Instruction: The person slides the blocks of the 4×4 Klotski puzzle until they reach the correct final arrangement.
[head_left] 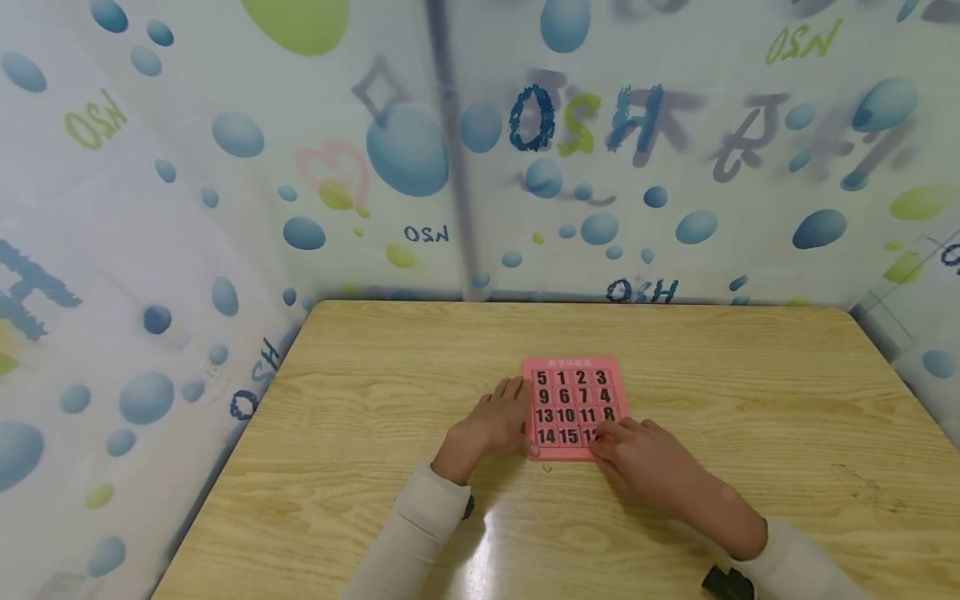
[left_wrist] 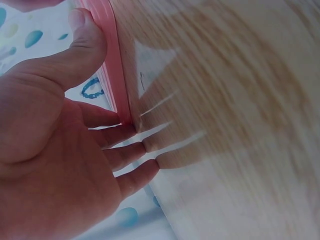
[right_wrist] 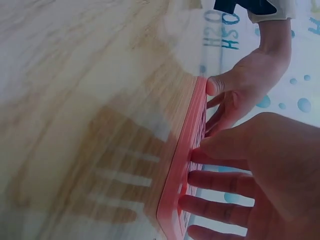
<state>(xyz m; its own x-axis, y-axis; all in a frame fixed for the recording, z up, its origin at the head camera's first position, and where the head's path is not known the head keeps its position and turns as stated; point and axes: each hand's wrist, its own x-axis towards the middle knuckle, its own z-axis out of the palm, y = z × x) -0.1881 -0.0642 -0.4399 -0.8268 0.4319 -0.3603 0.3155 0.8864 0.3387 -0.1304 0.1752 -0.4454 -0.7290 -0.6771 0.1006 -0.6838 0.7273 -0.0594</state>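
A pink number slide puzzle lies flat on the table, with black numerals on its tiles. The top row reads 5, 1, 2, 3; the bottom row shows 14, 15 and a partly covered tile. My left hand rests along the puzzle's left edge, thumb on the near left corner. In the left wrist view its fingers are straight and spread, tips at the tabletop beside the frame. My right hand reaches over the near right corner, fingertips touching the tiles there. That corner is hidden beneath it.
The wooden table extends around the puzzle on every side. Behind it and to the left hang white curtains printed with blue and green drops and H2O lettering. Pale sleeves cover both forearms.
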